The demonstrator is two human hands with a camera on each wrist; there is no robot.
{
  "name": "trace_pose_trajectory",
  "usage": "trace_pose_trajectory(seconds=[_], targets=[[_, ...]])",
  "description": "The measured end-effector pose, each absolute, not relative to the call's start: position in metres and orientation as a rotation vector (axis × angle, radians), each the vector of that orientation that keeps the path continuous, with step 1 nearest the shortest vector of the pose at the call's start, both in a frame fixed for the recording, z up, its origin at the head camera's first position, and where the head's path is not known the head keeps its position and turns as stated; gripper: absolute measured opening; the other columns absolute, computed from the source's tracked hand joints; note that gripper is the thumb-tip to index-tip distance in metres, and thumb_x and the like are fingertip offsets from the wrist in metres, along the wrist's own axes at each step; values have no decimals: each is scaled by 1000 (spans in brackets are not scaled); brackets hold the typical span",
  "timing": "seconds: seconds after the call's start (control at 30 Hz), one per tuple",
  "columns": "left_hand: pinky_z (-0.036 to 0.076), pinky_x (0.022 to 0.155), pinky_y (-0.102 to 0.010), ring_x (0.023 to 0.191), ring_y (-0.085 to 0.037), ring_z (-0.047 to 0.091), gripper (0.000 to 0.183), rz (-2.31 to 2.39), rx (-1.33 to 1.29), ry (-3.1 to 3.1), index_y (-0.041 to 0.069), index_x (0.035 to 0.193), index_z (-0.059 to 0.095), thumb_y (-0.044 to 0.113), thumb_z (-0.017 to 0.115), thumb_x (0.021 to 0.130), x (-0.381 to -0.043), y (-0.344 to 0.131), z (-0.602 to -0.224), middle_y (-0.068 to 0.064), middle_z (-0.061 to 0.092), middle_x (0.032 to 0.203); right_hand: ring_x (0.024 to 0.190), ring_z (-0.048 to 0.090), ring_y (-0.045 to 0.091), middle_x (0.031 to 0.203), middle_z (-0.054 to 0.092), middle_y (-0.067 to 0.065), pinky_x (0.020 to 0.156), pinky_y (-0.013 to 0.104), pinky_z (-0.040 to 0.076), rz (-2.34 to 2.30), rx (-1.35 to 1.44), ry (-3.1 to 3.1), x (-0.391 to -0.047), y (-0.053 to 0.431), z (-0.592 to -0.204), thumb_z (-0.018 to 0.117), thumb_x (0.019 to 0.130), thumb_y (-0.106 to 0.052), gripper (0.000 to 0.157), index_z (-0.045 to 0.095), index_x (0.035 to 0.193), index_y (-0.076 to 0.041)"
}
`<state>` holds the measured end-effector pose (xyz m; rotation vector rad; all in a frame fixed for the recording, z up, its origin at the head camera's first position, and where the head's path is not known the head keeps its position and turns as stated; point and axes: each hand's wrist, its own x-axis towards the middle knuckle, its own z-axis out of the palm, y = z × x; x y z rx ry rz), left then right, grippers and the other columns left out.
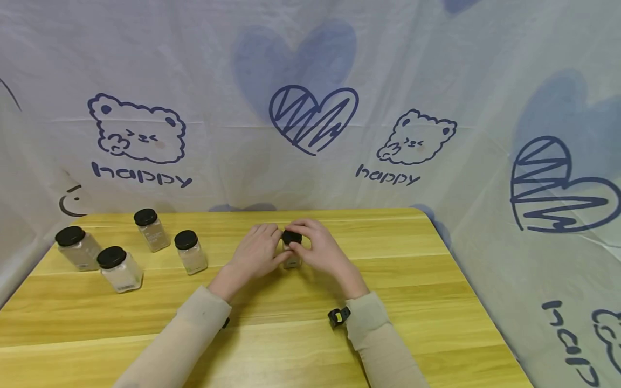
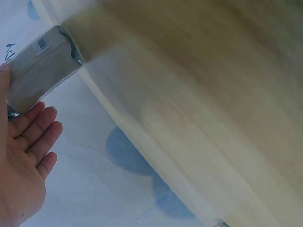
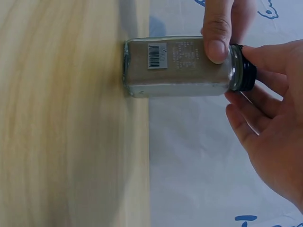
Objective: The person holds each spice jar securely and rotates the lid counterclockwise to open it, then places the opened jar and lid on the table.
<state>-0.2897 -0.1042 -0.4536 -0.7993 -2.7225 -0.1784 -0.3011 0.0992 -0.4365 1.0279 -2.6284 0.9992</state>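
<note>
Both your hands meet at a jar mid-table.

Head view: your left hand [image 1: 256,250] and right hand [image 1: 317,247] close around the jar [image 1: 291,253], which stands upright on the table [image 1: 412,280]; its black lid [image 1: 292,236] shows between them. Four more jars [image 1: 120,268] stand well apart to the left.
Left wrist view: fingers [image 2: 35,126] lie relaxed beside the jar [image 2: 40,66].
Right wrist view: your left thumb [image 3: 217,33] presses the glass while your right hand's fingers [image 3: 265,54] curl round the lid [image 3: 247,73].
</note>
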Motion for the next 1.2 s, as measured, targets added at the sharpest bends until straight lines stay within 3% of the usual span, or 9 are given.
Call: trace_pose_trajectory(seconds=[0.2,0.4,0.63,0.9,1.2], targets=[[45,108,-49,107,-31,61,47,-190,-797,-2726,2,112,68,47,69,99,-289,-104,-451,-8,63,105,136,54,32,144,58,12,113,47,45,1044,1021,-2641,-302,101,-435,72,99,-12,42,64,139,-3],[44,110,-49,111,-31,62,46,-176,-775,-2775,3,111,68,47,70,98,-289,-102,-447,-9,63,107,124,60,28,138,59,9,102,42,54,1090,895,-2650,-301,98,-435,79,95,-23,47,66,137,-7],[45,109,-48,108,-31,63,48,-173,-762,-2771,2,112,69,47,72,97,-288,-101,-446,-8,64,105,113,62,25,129,60,9,94,38,56,1061,862,-2649,-300,97,-435,80,94,-22,42,69,131,-5],[45,110,-47,107,-30,63,49,-185,-744,-2751,2,111,70,48,73,96,-289,-100,-448,-8,65,105,123,61,32,134,61,13,104,46,53,1047,901,-2679,-298,98,-431,77,96,-16,40,69,133,-3],[45,110,-47,105,-30,64,50,-224,-731,-2740,1,112,71,48,76,94,-289,-100,-448,-8,66,104,126,60,32,136,61,13,107,46,51,1029,1010,-2630,-299,100,-433,74,97,-10,37,69,133,-4]])
